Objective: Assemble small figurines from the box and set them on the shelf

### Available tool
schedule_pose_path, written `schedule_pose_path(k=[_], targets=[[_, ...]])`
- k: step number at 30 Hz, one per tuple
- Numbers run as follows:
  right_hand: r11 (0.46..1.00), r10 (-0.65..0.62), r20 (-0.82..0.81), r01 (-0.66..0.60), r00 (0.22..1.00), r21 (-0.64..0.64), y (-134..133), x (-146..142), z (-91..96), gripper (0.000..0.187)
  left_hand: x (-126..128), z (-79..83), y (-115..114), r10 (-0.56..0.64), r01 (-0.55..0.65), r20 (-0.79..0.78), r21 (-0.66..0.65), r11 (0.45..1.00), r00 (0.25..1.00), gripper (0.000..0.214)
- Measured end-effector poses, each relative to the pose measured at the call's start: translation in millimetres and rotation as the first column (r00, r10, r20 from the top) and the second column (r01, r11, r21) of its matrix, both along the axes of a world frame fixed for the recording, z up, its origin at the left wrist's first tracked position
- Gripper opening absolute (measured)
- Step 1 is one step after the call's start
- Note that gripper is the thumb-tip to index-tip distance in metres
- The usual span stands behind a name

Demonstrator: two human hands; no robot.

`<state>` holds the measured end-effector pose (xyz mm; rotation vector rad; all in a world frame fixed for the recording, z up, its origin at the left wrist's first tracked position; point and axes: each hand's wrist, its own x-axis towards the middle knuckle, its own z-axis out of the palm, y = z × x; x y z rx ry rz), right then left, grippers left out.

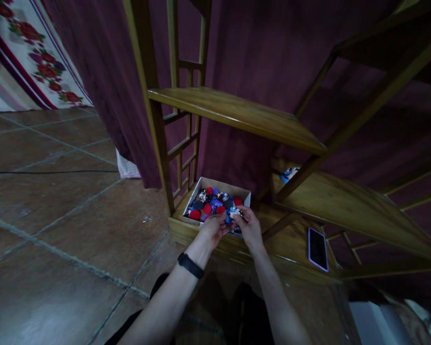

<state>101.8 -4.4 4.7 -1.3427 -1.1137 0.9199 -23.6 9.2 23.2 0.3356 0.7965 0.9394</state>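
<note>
A shallow cardboard box (201, 184) full of small red, blue and dark round pieces sits on the lowest board of a wooden shelf (244, 115). My left hand (213, 227), with a black band on its wrist, reaches over the box's near edge with its fingers curled on a blue piece (229, 216). My right hand (249, 225) meets it from the right, fingertips pinched on the same small piece. What exactly the piece is stays too small to tell.
A phone (317, 248) in a light case lies face up on the bottom board to the right. A small blue and white object (289, 174) rests on the middle board. A dark red curtain (104, 72) hangs behind. Brown floor tiles (57, 215) spread to the left.
</note>
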Motion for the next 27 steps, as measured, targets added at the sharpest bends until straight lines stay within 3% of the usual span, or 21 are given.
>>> schedule_pose_path(k=[13, 20, 27], targets=[[0.999, 0.019, 0.066, -0.022, 0.998, 0.039, 0, 4, -0.8, 0.029, 4, -9.4, -2, 0.061, -0.061, -0.007, 0.053, 0.997, 0.998, 0.009], [0.998, -0.007, 0.137, 0.0, 0.991, 0.056, 3, 3, -9.4, 0.027, 4, -18.6, -3, 0.145, -0.146, -0.06, -0.006, 0.989, 0.988, 0.019], [0.998, 0.022, 0.24, -0.035, 0.971, 0.049, 1, 0, -8.9, 0.026, 0, -18.3, -7, 0.148, -0.159, -0.151, -0.058, 0.986, 0.977, 0.024]])
